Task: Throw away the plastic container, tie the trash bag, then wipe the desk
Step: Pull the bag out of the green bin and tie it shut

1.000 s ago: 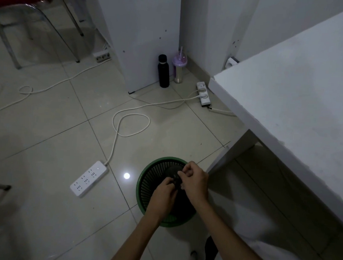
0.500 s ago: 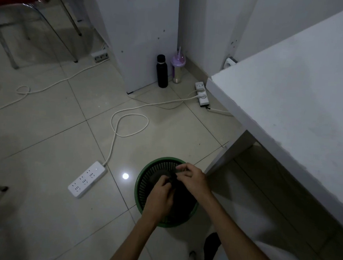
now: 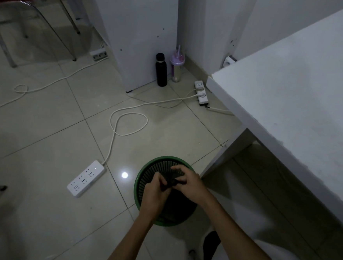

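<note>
Trash bag (image 3: pixel 173 179) of crumpled black plastic, bunched at the mouth of a round green mesh bin (image 3: pixel 136 185) on glossy floor tiles (image 3: pixel 44 141) beside the matte white worktop (image 3: pixel 291 93); left hand (image 3: pixel 154 192) and right hand (image 3: pixel 193 187) each have a pinching grip closed on it

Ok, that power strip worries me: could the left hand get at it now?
Probably yes once freed: nothing stands between the left hand and the power strip, but it grips the trash bag.
</note>
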